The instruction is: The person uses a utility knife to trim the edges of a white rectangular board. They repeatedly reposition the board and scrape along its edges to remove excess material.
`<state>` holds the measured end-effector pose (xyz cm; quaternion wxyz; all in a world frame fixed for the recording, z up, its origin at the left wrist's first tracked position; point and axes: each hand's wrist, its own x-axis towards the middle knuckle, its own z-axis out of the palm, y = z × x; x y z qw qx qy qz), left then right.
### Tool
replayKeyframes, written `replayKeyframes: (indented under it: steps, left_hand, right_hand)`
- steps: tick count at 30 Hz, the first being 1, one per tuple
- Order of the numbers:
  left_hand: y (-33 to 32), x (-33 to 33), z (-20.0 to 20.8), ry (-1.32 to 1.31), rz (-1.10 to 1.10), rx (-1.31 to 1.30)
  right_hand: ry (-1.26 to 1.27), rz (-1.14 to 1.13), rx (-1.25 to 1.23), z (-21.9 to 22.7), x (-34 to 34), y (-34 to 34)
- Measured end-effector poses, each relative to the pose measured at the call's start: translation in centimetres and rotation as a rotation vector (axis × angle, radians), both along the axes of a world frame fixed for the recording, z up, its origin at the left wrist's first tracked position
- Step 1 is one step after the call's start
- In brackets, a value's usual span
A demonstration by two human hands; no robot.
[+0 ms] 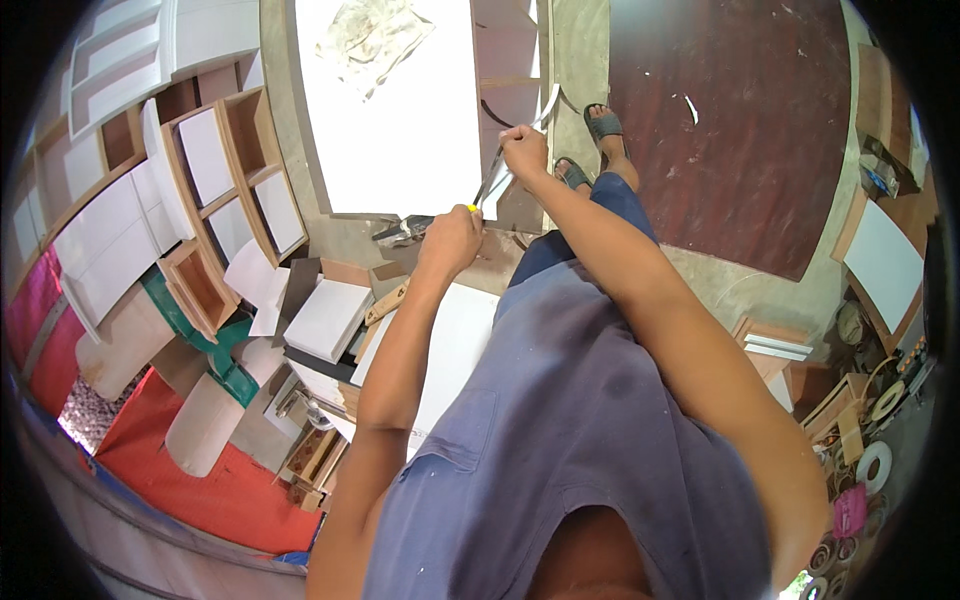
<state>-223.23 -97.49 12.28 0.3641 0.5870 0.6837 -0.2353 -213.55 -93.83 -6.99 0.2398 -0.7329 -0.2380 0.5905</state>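
My left hand (pixel 452 242) is closed around a tool, of which a bit of yellow (pixel 474 209) shows by the thumb; its exact kind is hidden. My right hand (pixel 525 152), farther away and to the right, is closed on a narrow strip (pixel 551 104). The strip's white end curls up past the fingers, and a thin stretch runs down from them toward my left hand. Both hands are at the right edge of a large white panel (pixel 400 150). A crumpled, stained cloth (pixel 372 42) lies on the panel's far part.
A dark power tool (pixel 403 231) lies by the panel's near edge. White boards (pixel 328 318) are stacked near my left forearm. Wooden cabinet frames (pixel 238 180) stand at left, beside green plastic chairs (pixel 233 375). A dark red sheet (pixel 730 130) covers floor at right, past sandaled feet (pixel 604 122).
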Motion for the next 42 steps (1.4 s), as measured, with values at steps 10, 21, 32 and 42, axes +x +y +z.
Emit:
replayKeyframes:
  steps: [10,21,32,42]
  left_hand:
    - [1.5,0.5,-0.8,0.003,-0.025,-0.217]
    - [6.6,2.7,0.6,-0.187,0.127,-0.296]
    - [18.3,7.7,-13.6,-0.439,0.405,0.058]
    - [29.0,13.3,-14.2,-0.244,0.744,-0.165]
  right_hand:
    - [0.066,0.051,-0.028,-3.3,-0.3,-0.5]
    - [0.177,0.141,-0.018,-1.9,11.3,3.0]
    - [-0.295,0.044,-0.077,-12.0,52.5,9.9]
    - [-0.42,0.31,0.028,-6.6,66.5,24.0]
